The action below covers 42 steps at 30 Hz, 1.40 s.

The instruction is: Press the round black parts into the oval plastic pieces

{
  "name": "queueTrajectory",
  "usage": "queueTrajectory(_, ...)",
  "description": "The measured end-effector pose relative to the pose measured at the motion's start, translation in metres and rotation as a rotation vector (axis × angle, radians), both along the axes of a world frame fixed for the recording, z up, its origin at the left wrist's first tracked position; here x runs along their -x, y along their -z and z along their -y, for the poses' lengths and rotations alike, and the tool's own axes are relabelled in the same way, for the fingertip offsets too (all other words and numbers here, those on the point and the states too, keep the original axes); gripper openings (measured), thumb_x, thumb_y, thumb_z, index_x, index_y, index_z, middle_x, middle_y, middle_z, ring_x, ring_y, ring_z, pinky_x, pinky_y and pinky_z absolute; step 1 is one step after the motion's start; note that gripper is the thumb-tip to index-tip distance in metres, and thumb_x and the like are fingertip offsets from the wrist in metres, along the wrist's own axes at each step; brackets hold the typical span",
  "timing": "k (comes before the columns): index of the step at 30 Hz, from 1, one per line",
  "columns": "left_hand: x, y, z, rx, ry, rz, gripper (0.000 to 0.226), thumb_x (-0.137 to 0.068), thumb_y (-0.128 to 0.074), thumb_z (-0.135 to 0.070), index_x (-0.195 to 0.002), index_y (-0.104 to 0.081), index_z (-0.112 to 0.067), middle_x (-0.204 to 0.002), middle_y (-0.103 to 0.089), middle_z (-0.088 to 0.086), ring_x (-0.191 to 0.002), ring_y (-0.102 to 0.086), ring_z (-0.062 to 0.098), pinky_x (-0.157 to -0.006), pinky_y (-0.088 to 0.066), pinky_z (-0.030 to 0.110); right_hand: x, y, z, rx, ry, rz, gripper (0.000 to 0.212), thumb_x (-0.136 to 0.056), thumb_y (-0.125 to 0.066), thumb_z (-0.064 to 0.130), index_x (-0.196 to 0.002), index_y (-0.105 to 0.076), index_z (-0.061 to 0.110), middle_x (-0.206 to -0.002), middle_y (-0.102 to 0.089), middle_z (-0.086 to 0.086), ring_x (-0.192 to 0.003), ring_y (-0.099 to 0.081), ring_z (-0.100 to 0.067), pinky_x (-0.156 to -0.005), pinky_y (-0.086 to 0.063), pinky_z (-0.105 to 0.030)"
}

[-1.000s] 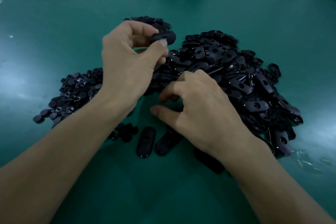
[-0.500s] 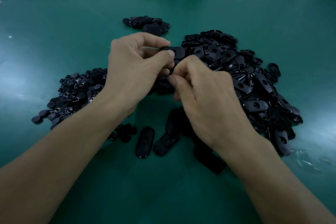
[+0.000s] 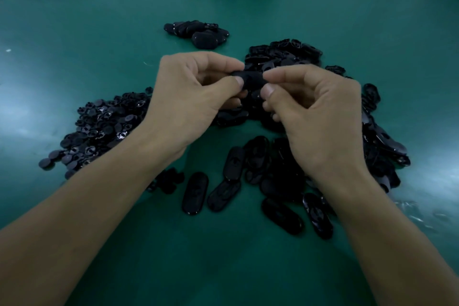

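dim, teal cast | glare patches left, right | wide-angle edge warp

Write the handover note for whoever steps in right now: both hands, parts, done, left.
Left hand: pinches one end of a black oval plastic piece above the green table.
Right hand: pinches its other end; any round part there is hidden.
Heap of round black parts: left of the hands.
Heap of oval pieces: behind and right of them.
Loose oval pieces lie nearer the person.
Done: cannot tell whether this piece is fitted.
Left: both heaps are large.
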<state>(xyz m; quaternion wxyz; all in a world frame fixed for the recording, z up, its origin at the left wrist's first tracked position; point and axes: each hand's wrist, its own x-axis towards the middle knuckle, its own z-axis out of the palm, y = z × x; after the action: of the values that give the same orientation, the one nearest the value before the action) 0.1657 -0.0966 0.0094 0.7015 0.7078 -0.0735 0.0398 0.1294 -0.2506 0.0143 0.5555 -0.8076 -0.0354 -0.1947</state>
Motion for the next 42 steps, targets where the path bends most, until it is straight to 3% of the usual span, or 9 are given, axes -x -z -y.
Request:
queueTrajectory(3, 0.002, 0.0, 0.0, -0.015, 0.039, 0.021, 0.018, -0.087, -0.071, 0.003, -0.087, -0.074, -0.015, -0.078, -0.077, 0.008, -0.076, -0.075, 0.021, -0.071, -0.062, 0.03, -0.001, -0.001, 0.003, -0.091, -0.02, -0.033, 0.019, -0.09, -0.07, 0.007, -0.092, -0.074, 0.025, -0.073, -0.074, 0.01, -0.067, -0.07, -0.004, -0.064, -0.052, -0.016)
queueTrajectory(8, 0.004, 0.0, 0.002, -0.028, 0.069, 0.037, 0.017, -0.085, -0.074, 0.001, -0.087, -0.076, -0.016, -0.076, -0.077, 0.007, -0.071, -0.074, 0.024, -0.071, -0.063, 0.034, 0.0, -0.001, 0.001, -0.121, -0.056, -0.079, 0.019, -0.089, -0.072, 0.008, -0.098, -0.067, 0.024, -0.075, -0.076, 0.009, -0.068, -0.072, -0.006, -0.066, -0.055, -0.018)
queueTrajectory(11, 0.004, -0.001, 0.001, -0.036, 0.074, 0.053, 0.015, -0.083, -0.076, -0.002, -0.088, -0.077, -0.016, -0.078, -0.077, 0.009, -0.073, -0.075, 0.026, -0.073, -0.063, 0.035, -0.001, -0.001, 0.001, -0.127, -0.037, -0.082, 0.015, -0.088, -0.073, 0.008, -0.09, -0.069, 0.022, -0.073, -0.075, 0.007, -0.066, -0.072, -0.007, -0.064, -0.055, -0.018)
queueTrajectory(21, 0.005, 0.001, 0.003, -0.16, 0.08, 0.12, 0.019, -0.075, -0.076, -0.013, -0.092, -0.076, -0.022, -0.079, -0.077, -0.003, -0.073, -0.074, 0.013, -0.074, -0.063, 0.033, -0.002, 0.003, 0.002, -0.071, -0.033, -0.076, 0.021, -0.089, -0.072, 0.008, -0.082, -0.07, 0.028, -0.069, -0.074, 0.008, -0.061, -0.07, -0.004, -0.058, -0.05, -0.013)
queueTrajectory(28, 0.006, 0.006, 0.005, -0.314, 0.056, 0.234, 0.026, -0.077, -0.076, -0.009, -0.097, -0.075, -0.026, -0.085, -0.077, -0.008, -0.079, -0.074, 0.005, -0.077, -0.061, 0.027, -0.001, 0.006, 0.0, -0.085, -0.026, -0.073, 0.018, -0.086, -0.075, 0.006, -0.082, -0.073, 0.022, -0.068, -0.073, 0.007, -0.059, -0.069, -0.004, -0.056, -0.05, -0.011)
queueTrajectory(31, 0.006, 0.006, 0.005, -0.32, 0.022, 0.27, 0.027, -0.079, -0.075, -0.008, -0.099, -0.075, -0.025, -0.086, -0.076, -0.012, -0.079, -0.073, 0.002, -0.075, -0.059, 0.023, 0.0, 0.007, -0.003, -0.063, 0.01, -0.041, 0.014, -0.087, -0.075, 0.007, -0.088, -0.076, 0.021, -0.072, -0.074, 0.009, -0.065, -0.07, -0.002, -0.061, -0.052, -0.013)
queueTrajectory(36, 0.004, 0.004, 0.002, -0.286, -0.018, 0.271, 0.021, -0.082, -0.079, -0.011, -0.093, -0.073, -0.028, -0.082, -0.076, -0.013, -0.074, -0.073, 0.003, -0.067, -0.057, 0.018, 0.002, 0.007, -0.009, 0.01, 0.005, -0.012, 0.018, -0.092, -0.07, 0.013, -0.107, -0.077, 0.02, -0.094, -0.074, 0.017, -0.089, -0.07, 0.004, -0.083, -0.057, -0.02)
queueTrajectory(42, 0.002, 0.006, 0.003, -0.228, -0.037, 0.203, 0.017, -0.083, -0.076, -0.015, -0.087, -0.071, -0.031, -0.081, -0.077, -0.007, -0.078, -0.074, 0.012, -0.074, -0.062, 0.034, 0.0, 0.009, -0.011, -0.029, -0.025, -0.029, 0.023, -0.093, -0.067, 0.017, -0.114, -0.075, 0.022, -0.094, -0.073, 0.023, -0.092, -0.069, 0.005, -0.084, -0.055, -0.015)
